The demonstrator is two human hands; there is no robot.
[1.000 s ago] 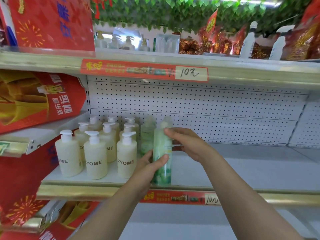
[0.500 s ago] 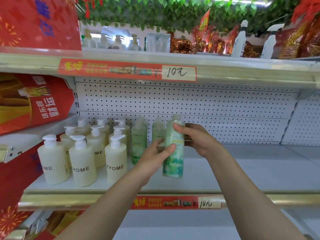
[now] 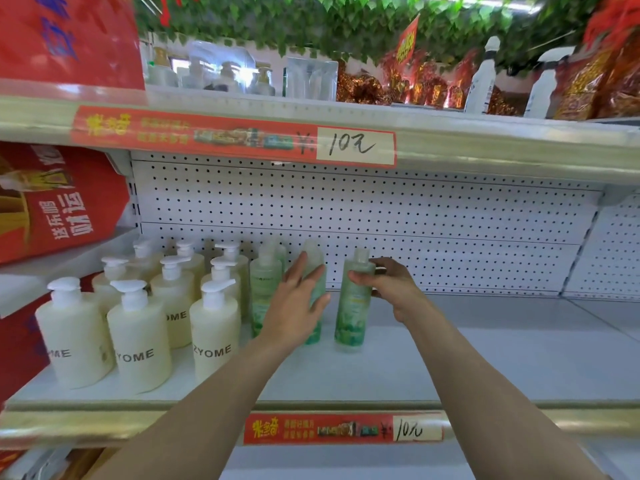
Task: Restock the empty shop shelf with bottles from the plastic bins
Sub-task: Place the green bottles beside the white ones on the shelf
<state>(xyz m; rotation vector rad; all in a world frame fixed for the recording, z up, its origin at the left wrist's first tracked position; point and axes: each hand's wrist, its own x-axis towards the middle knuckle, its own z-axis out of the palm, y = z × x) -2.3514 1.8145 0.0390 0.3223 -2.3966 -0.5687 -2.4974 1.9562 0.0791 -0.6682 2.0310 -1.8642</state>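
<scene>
Two hands of yours are up at the white shelf (image 3: 450,362) that crosses the middle of the frame. Your left hand (image 3: 296,306) lies flat with its fingers straight, laid against the front of a green bottle (image 3: 317,275) standing upright just left of centre; it presses on the bottle and does not grip it. Your right hand (image 3: 389,287) pinches the shoulder of a second green bottle (image 3: 351,310), with the thumb across the front and the fingers curled behind, just under the cap. That bottle is upright with its base on the shelf, just beside the first, and a narrow gap separates them. A third green bottle (image 3: 265,296) stands to the left of your left hand; whether the hand touches it you cannot tell. Further left, cream pump bottles (image 3: 138,337) marked ZYOME stand in rows toward the lower left of the frame. Behind everything runs a white pegboard (image 3: 398,209). A red price strip (image 3: 343,429) is fixed to the shelf's front edge at the bottom centre. Red bags (image 3: 59,202) fill the left edge, and white spray bottles (image 3: 479,77) stand on the shelf at the upper right.
</scene>
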